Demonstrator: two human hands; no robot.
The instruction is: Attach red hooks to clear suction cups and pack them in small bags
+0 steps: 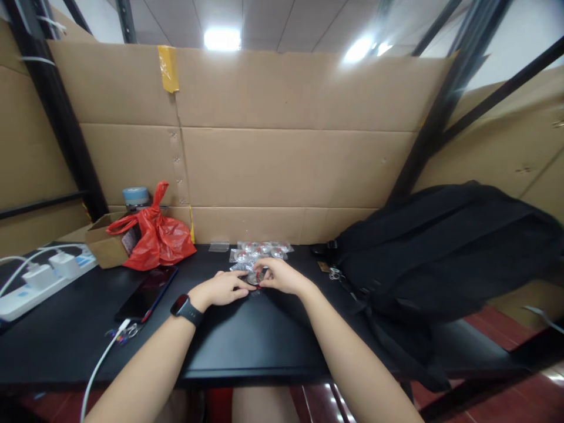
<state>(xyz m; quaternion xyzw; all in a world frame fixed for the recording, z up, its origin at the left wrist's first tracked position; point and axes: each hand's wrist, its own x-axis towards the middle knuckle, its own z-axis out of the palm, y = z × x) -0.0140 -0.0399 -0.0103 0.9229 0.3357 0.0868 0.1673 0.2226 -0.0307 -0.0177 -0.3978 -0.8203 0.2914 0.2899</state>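
Centrally on the black tabletop (259, 335), a small round item in clear wrapping (252, 278) lies between both hands, just in front of a cluster of clear plastic packets (264, 248) with red bits. The right hand (284, 275) curls in, thumb and fingertips pinching the item's edge. The left hand (224, 288), below a dark smartwatch (187, 309), touches it with extended fingers; whether these grip it, I cannot tell. A black backpack (440, 247) slumps at right.

Black tabletop (259, 343) beneath power strip (27, 298), phone (147, 292), cardboard box (108, 249), red bag (161, 242), clear packets (253, 254), backpack (432, 252).
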